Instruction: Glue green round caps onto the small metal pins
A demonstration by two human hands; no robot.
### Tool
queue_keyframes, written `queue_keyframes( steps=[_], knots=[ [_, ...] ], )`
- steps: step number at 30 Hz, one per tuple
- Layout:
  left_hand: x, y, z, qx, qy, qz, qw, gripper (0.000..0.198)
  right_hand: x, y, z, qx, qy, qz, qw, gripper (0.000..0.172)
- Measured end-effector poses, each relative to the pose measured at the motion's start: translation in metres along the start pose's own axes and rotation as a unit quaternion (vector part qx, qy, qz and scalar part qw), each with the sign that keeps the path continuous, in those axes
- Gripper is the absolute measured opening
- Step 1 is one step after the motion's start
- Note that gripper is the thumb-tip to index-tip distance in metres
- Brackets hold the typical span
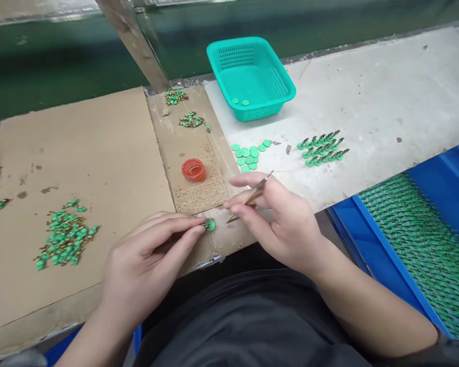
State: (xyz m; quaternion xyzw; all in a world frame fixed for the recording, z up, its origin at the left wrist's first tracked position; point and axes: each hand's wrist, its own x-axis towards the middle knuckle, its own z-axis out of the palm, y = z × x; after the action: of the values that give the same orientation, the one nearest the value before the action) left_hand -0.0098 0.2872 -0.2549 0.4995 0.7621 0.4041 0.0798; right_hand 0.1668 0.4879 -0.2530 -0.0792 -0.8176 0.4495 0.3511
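Note:
Between the thumb and fingers of my left hand (153, 244) is a small green toy figure on a round base (211, 225), held near the table's front edge. Most of the figure's body is hidden by my fingertips. My right hand (286, 219) grips a thin pointed stick tool (258, 189) like a pen, its lower tip just right of the base and apart from it. Beyond my hands stands a small red cup (194, 172) with liquid-looking contents. Loose green round discs (248, 154) lie past my right hand.
A teal basket (248, 113) at the back holds a few discs. Several figures on bases (323, 149) stand in rows at right. Loose figures lie in piles on the cardboard (99, 137), the nearest pile (67, 234) left of me. A blue bin (390, 250) full of figures sits lower right.

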Motion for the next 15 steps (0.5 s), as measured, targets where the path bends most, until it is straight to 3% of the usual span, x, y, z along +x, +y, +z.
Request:
queue_keyframes(
  steps=[8,11,15],
  knots=[
    [0.0012,-0.0012,0.0028,0.012,-0.002,0.021,1.0,0.012,0.0005,-0.0003,-0.0047,-0.043,-0.007,-0.011,0.999,0.003],
    [0.0016,-0.0033,0.0037,0.011,0.011,0.052,0.999,0.01,0.0031,-0.0021,-0.0064,-0.087,-0.067,-0.03,0.994,0.017],
    [0.0026,-0.0012,0.0054,0.013,0.01,0.077,0.997,0.016,0.0071,-0.0038,-0.0076,-0.112,-0.168,-0.003,0.979,0.03]
  ],
)
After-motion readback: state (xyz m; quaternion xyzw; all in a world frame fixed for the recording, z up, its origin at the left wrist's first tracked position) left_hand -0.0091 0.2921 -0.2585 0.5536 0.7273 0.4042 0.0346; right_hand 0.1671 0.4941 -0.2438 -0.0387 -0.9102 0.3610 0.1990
